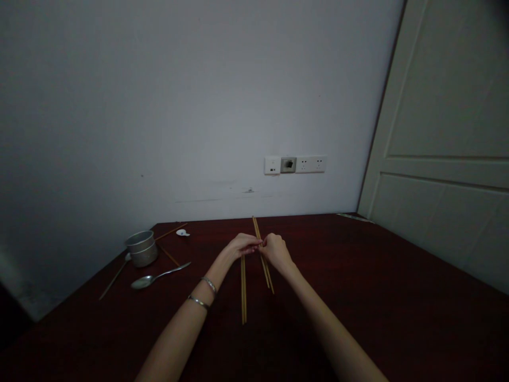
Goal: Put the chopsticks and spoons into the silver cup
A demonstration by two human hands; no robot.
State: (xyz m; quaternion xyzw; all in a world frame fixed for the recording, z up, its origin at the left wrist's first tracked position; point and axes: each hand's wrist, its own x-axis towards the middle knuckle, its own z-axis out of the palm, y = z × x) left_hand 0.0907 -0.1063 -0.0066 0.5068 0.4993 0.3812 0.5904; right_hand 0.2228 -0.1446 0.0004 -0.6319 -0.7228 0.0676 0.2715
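Note:
Two pairs of long wooden chopsticks are at my hands over the dark red table (318, 329). My right hand (276, 250) is closed, its fingertips pinching the right pair of chopsticks (267, 273), which slants from the back edge towards me. My left hand (243, 244) meets it from the left, thumb and fingers pressed together on the same pair. The left pair of chopsticks (244, 292) points towards me from beneath my left hand, which hides its upper ends. Two metal bangles (199, 302) circle my left forearm.
At the left stands a grey metal cup (143, 254), with single sticks (169, 255) around it. In front of the cup lies a metal spoon (145, 281). A small white scoop (182, 232) rests farther back. Behind the table is a wall with sockets (310, 164); a pale door (445, 132) is at right.

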